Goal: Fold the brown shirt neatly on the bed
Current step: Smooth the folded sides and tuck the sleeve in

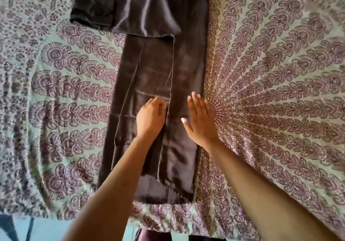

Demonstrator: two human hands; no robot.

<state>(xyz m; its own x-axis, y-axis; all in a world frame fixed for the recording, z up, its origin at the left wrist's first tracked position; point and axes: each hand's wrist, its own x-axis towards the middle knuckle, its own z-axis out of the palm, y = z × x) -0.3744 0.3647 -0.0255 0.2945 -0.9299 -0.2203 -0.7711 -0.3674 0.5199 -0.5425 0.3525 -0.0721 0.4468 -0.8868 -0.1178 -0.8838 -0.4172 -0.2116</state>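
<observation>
A: Down the middle of the frame, on the purple-and-cream paisley cotton bedspread (270,72), the thin, faintly shiny brown shirt (188,57) lies folded into a long strip, with one sleeve (93,10) sticking out at upper left.
B: And the hands?
A: The left hand (151,117) curls its fingers round the inner fold edge. The right hand (200,121) presses flat, fingers straight, on the strip's right side.
B: Looks light, limp and slippery. I'd take it by the hem corners at lower centre.

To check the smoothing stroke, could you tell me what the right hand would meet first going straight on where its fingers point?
Probably only more brown shirt: the right hand points along its right strip, which looks free to the picture's top. The folded sleeve lies left of that line.
</observation>
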